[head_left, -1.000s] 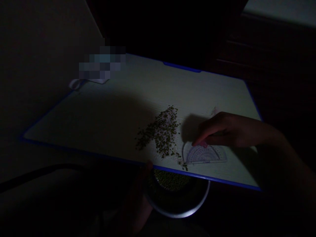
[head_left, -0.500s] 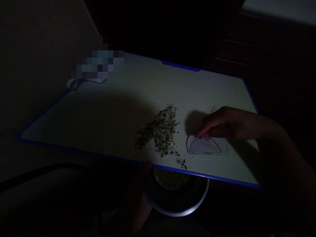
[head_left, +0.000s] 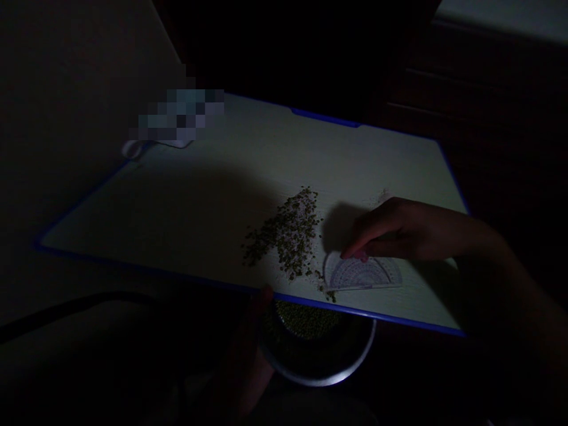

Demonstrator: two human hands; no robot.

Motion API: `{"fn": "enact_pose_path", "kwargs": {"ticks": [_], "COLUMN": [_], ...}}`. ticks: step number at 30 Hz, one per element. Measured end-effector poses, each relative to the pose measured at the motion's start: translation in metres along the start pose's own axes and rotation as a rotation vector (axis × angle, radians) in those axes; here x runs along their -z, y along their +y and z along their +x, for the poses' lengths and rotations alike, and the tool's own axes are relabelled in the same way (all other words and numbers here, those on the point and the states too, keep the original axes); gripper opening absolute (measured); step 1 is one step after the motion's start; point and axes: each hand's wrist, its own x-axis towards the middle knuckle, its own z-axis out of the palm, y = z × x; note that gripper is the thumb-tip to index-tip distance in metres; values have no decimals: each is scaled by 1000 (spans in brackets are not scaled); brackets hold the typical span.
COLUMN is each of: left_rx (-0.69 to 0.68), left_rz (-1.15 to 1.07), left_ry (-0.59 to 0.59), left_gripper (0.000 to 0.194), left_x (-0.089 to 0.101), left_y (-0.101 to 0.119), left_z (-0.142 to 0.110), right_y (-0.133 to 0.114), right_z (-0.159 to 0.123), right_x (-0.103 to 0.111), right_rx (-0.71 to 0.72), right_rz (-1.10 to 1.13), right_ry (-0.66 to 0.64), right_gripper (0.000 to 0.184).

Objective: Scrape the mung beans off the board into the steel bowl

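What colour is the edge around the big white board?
Blue: the board's edge shows best in the head view, along its near side.

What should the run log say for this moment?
right hand: fingertips on plastic protractor | left hand: beside metal bowl, under board edge | green grains: scattered pile on blue-edged white board, left of protractor

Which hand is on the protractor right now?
The right hand, its fingertips on the clear protractor; the left hand is down by the metal bowl, off the board.
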Motion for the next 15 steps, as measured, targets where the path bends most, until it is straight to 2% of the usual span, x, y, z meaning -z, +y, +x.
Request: {"fn": "enact_pose_path", "kwargs": {"ticks": [9,15], "left_rx": [-32,-11], "left_rz": [30,9], "left_ry": [13,-21], "left_gripper": [39,37], "left_x": [4,1], "left_y": [-1,0], "left_z": [1,0], "right_y": [6,6], "right_z": [-3,-5], "right_x": [1,3], "right_rx": [-25,-25], "right_rz": [3,-54], "right_ry": [-46,43], "right_gripper": [27,27]}}
